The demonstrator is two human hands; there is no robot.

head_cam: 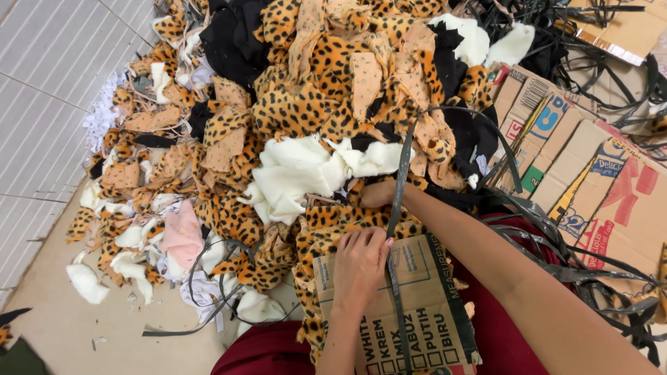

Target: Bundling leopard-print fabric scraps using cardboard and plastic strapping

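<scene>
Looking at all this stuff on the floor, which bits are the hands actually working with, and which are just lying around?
In hand:
- left hand pressing on the cardboard piece
- right hand reaching into the leopard-print fabric scraps
- dark strap running between the hands

Lying about:
- white fleece scraps
- pink cloth
- flattened cartons
- loose dark straps
- black fabric

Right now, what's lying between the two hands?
In the head view, leopard-print fabric scraps fill the stretch between the left hand and the right hand, and a dark plastic strap runs alongside them.
</scene>
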